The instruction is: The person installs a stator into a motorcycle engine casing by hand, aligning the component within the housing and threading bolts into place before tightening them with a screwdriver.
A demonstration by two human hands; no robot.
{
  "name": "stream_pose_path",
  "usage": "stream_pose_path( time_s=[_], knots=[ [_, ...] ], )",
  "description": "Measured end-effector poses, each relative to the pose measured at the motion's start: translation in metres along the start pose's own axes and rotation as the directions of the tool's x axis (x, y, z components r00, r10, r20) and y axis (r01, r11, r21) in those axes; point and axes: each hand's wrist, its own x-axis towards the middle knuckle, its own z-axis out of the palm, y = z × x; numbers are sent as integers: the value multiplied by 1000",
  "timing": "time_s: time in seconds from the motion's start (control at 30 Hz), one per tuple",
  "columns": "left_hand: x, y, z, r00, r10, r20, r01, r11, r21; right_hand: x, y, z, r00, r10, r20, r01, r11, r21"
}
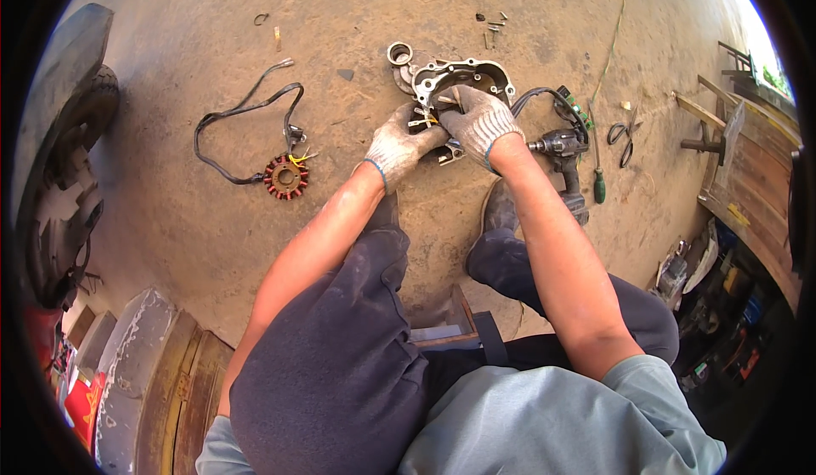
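Left grip (395,145): is wearing a pale knit glove with a blue cuff edge; is bending its fingers at the near left side of the metal housing; whether it is pinching a part cannot be told
Right grip (486,125): is wearing a matching glove; is reaching its fingers into the hollow of the housing; fingertips are being partly hidden, so pinching or spread cannot be told
Metal housing (470,73): is resting on the floor (204,50), directly beneath and just beyond both grips; is showing its hollow side upward
Yellow wires (431,120): are showing between the two grips
Coil ring (275,171): is lying well left of the left grip, with red windings; a black cable (246,180) is looping beyond it
Power driver (561,143): is lying near the right grip, to its right; a green-handled screwdriver (599,187) and scissors (626,146) are lying farther right
Bolts (495,29): are lying scattered beyond the right grip, past the housing
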Motion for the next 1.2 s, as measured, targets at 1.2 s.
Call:
stream_pose_path(
  time_s=[1.2],
  knots=[
    [-10, -6, 10, 1000, 13, -26, -15, 996, -84, 18, 19, 31, 970, 178, -163, -216, 941, -259]
  ],
)
